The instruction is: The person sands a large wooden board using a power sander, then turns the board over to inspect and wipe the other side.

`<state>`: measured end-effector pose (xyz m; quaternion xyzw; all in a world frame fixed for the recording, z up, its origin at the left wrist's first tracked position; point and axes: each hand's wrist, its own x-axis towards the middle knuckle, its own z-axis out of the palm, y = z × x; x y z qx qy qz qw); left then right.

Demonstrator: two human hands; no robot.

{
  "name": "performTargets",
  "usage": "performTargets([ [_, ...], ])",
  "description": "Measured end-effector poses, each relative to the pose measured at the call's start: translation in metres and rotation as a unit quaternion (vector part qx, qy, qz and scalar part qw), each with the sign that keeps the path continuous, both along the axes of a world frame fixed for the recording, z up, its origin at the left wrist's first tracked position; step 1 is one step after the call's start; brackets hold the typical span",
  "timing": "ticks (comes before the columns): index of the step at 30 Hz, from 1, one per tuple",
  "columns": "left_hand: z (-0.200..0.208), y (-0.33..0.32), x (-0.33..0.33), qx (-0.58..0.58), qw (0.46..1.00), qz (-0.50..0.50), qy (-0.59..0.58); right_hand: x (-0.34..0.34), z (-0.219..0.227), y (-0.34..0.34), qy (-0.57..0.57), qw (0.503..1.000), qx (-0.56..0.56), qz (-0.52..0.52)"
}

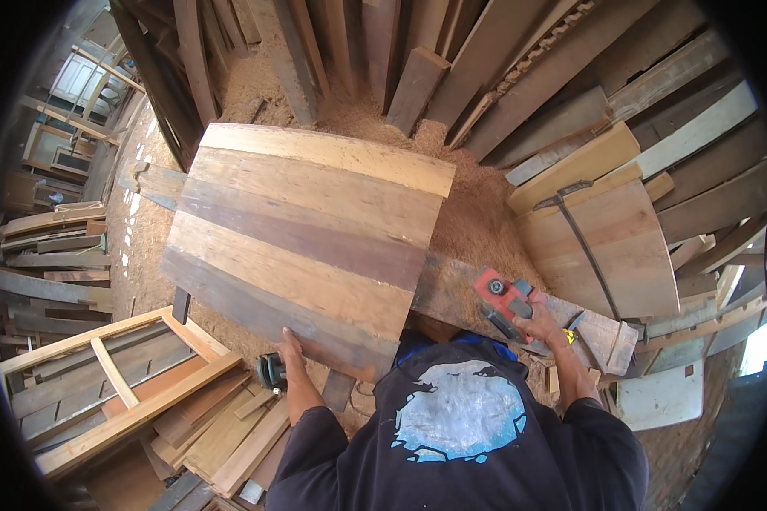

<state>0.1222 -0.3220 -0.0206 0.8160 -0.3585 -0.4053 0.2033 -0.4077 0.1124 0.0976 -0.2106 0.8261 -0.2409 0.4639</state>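
A wide wooden panel (307, 230), made of light and dark boards side by side, lies in front of me across a long plank bench (447, 281). My left hand (291, 351) grips its near edge, fingers on the top face. To the right of the panel, my right hand (540, 320) is closed around the handle of a red and black electric planer (501, 294). The planer is over the bench plank, apart from the panel; whether it rests there I cannot tell. A green and black power tool (270, 373) sits by my left wrist.
Wood shavings (486, 213) cover the ground beyond the panel. Several planks (562, 77) lean at the back and right. A metal bar clamp (584, 247) rests against another panel (631, 255). A yellow tape measure (569, 336) lies near my right wrist. At left is a wooden frame (115, 372).
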Motion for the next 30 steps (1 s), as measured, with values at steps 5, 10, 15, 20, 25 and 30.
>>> performTargets([
  [5,-0.002,0.003,0.027,-0.062,0.998,-0.001,0.033,-0.010,0.000,-0.013,-0.051,0.999,0.011,0.003],
  [10,0.023,0.018,-0.013,-0.028,0.998,0.047,0.037,-0.054,0.049,-0.078,0.004,0.956,0.161,0.244],
  [15,0.059,0.021,-0.024,-0.024,0.979,-0.043,-0.196,-0.098,0.001,-0.201,0.180,0.980,-0.067,0.058],
  [20,0.045,0.007,-0.010,-0.092,0.991,0.077,0.061,-0.141,-0.078,-0.332,0.254,0.965,-0.050,-0.045],
  [25,-0.026,0.008,0.034,-0.171,0.970,0.131,0.117,-0.119,-0.163,-0.384,-0.178,0.919,-0.132,-0.326],
  [30,0.002,0.013,-0.001,-0.159,0.964,0.125,0.173,-0.126,-0.206,-0.367,-0.264,0.852,-0.267,-0.365],
])
